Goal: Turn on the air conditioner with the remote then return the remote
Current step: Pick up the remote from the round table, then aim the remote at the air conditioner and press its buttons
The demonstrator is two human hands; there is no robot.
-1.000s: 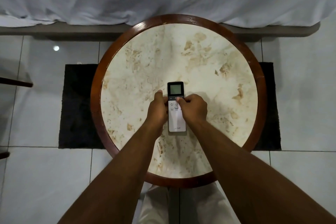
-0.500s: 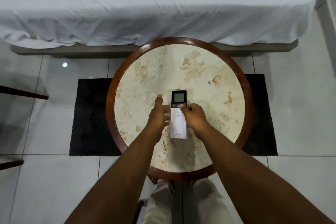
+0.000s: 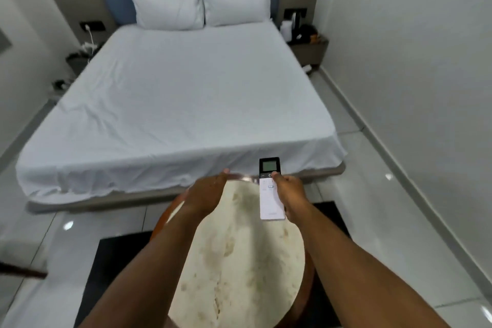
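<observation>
Remote control first: a slim white plastic bar (image 3: 271,196) with a black top end carrying a grey-green display, a power button just below it and a small blue-edged key further down the pale face. It is lifted clear of the table, tilted with its screen end pointing toward the bed, and the right hand (image 3: 290,196) grips it along its right edge — thumb laid across the top of the button area by the power key, the other fingers hidden behind the body. The left hand (image 3: 206,196) is beside it, apart from the remote, palm turned inward and fingers stretched loosely, holding nothing. Under both bare forearms sits a round table (image 3: 239,269) with a mottled cream, stone-like top and a glossy reddish-brown wooden rim, somewhat blurred. A black rectangular mat (image 3: 117,261) lies under the table on shiny pale floor tiles that catch spots of light. Beyond stands a wide bed (image 3: 186,104) under a smooth, slightly creased white sheet — two plump white pillows (image 3: 197,4) lean against a blue padded headboard. Low bedside shelves flank it; the small items on them are too blurred to name.
</observation>
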